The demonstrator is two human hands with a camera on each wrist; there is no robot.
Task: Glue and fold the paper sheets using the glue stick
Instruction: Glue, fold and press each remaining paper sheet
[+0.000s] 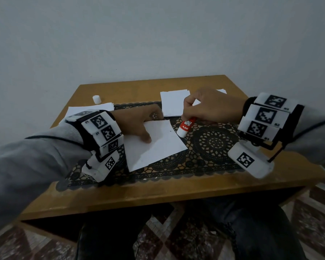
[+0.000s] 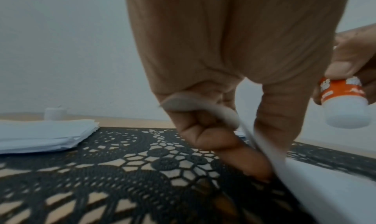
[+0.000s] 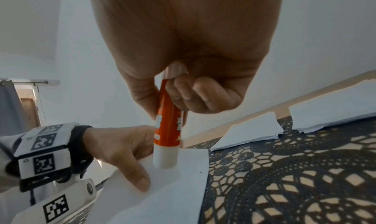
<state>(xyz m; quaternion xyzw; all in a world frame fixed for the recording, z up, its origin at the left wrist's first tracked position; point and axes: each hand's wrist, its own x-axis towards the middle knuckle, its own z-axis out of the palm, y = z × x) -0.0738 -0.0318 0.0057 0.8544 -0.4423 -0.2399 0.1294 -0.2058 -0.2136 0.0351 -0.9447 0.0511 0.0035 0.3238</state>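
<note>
- Right hand point(image 1: 212, 106) has fingers and thumb curled round the glue stick point(image 1: 186, 126), white open end tilted down at the right edge of the paper sheet point(image 1: 154, 145). Whether the tip touches the paper: cannot tell.
- Left hand point(image 1: 139, 122) is on the sheet's far-left part. Thumb lies flat on top; left wrist view shows the other fingers curled with a lifted paper edge running between them, so it pinches the sheet.
- Sheet lies mid-table on the black lace mat point(image 1: 210, 145). Other paper stacks: far left point(image 1: 90, 108) and far right point(image 1: 174, 103). White cap point(image 1: 96, 99) stands far left on the table point(image 1: 158, 192).
- Step in hand, my read: gluing along the right edge.
- Doing it well: keep the left hand's hold firm so the sheet doesn't skid on the lace; light pressure, one even stroke just inside the edge; stay off the mat, since glue will clog the holes.
- Risk: thin paper could wrinkle or drag with the stick.
</note>
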